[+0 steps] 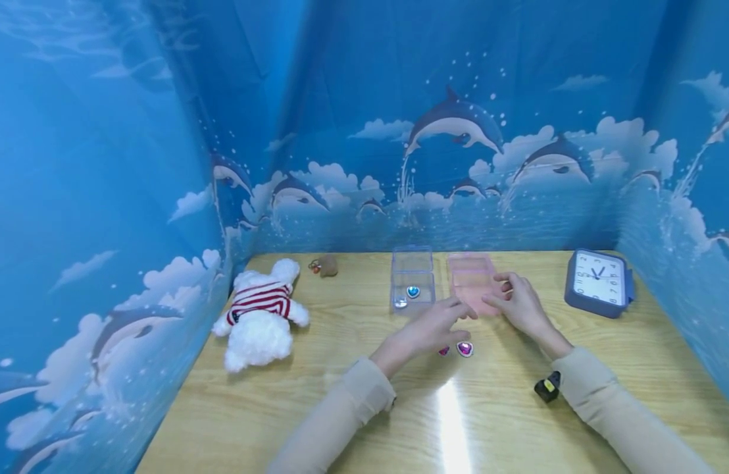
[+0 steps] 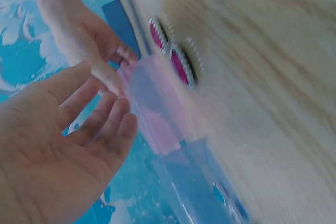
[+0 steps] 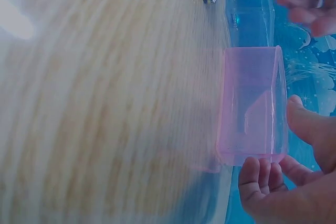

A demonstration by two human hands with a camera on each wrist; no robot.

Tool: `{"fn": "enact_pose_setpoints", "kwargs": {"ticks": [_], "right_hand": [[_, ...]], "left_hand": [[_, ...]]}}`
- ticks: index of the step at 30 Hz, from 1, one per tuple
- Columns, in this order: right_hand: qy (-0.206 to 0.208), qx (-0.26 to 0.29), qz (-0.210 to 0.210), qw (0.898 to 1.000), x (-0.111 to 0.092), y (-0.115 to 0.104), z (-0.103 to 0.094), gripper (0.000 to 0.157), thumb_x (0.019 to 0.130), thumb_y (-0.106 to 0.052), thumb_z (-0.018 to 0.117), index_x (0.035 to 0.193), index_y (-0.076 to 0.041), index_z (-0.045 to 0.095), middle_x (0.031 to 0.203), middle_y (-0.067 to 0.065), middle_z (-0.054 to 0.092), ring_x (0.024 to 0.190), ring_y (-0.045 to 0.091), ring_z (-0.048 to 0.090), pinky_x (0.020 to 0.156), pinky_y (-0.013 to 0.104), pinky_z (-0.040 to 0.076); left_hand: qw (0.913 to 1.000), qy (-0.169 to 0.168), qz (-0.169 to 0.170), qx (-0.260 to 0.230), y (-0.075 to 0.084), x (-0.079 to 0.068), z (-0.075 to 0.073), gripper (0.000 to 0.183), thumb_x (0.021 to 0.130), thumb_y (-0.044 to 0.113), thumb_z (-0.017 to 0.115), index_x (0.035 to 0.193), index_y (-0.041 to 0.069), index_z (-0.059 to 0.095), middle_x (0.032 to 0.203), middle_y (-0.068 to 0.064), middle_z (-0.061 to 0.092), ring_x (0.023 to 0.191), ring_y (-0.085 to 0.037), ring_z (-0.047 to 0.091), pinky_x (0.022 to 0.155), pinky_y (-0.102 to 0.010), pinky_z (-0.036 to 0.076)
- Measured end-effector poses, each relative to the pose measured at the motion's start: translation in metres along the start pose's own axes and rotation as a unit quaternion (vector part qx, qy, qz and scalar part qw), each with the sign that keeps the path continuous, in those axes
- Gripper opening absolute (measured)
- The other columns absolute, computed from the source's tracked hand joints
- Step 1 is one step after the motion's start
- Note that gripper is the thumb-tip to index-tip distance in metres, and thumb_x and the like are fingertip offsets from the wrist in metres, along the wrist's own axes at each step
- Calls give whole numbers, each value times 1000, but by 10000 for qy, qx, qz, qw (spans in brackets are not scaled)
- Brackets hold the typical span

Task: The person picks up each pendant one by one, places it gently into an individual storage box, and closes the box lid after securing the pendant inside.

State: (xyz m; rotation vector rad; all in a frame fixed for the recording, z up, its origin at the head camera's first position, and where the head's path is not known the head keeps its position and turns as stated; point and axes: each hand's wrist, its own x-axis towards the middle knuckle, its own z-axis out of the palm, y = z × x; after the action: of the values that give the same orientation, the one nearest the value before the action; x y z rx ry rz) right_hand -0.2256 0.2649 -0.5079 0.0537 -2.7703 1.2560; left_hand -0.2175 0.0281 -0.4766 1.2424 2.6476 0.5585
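A pink clear plastic box point(image 1: 474, 299) lies opened out on the wooden table, its lid toward the back. My right hand point(image 1: 521, 306) is at the box's right side, loosely bent, fingertips right at the wall in the right wrist view. The left hand point(image 1: 432, 327) hovers in front of the box, fingers spread and holding nothing. Below that hand are two magenta heart-shaped gems point(image 1: 465, 349) with silvery rims, one partly hidden by it in the head view. Left of the pink box stands a bluish clear box point(image 1: 413, 304), also opened, containing a blue heart gem point(image 1: 413, 291) and a pale gem point(image 1: 400, 302).
A white plush toy point(image 1: 260, 316) in a striped top lies at the left. Behind it is a small brown object point(image 1: 327, 266) with a reddish charm. A blue clock point(image 1: 598, 283) stands at the right. Dolphin-print curtains point(image 1: 341, 131) enclose the table.
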Motion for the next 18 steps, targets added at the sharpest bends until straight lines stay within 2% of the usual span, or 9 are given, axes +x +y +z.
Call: {"fn": "enact_pose_setpoints", "kwargs": {"ticks": [6, 8, 13, 18], "right_hand": [[-104, 69, 67, 9999, -2, -2, -1, 60, 99, -20, 74, 145, 9, 48, 122, 31, 58, 107, 38, 61, 83, 29, 50], [-142, 95, 72, 9998, -2, -2, -1, 62, 99, -20, 75, 146, 9, 47, 122, 31, 58, 107, 38, 61, 83, 29, 50], [-168, 112, 116, 9997, -1, -4, 0, 66, 98, -22, 76, 148, 9, 46, 120, 29, 57, 106, 37, 60, 82, 27, 50], [-168, 172, 310, 9992, -4, -6, -1, 68, 97, -23, 77, 149, 8, 45, 120, 28, 57, 106, 35, 59, 79, 26, 49]], "left_hand": [[9967, -644, -100, 483, 7, 6, 15, 45, 98, 35, 75, 140, 27, 63, 134, 6, 65, 110, -5, 66, 89, -15, 55], [9945, -806, -184, 644, 9, 7, 19, 47, 97, 37, 76, 141, 30, 62, 134, 7, 64, 110, -5, 66, 90, -17, 56], [9885, -1094, -349, 982, 15, 6, 23, 47, 93, 37, 80, 138, 34, 64, 125, 10, 62, 103, -4, 63, 85, -18, 55], [9789, -1271, -197, 1585, 21, 7, 27, 34, 97, 32, 75, 130, 34, 67, 118, 10, 61, 99, -5, 59, 80, -18, 53]]}}
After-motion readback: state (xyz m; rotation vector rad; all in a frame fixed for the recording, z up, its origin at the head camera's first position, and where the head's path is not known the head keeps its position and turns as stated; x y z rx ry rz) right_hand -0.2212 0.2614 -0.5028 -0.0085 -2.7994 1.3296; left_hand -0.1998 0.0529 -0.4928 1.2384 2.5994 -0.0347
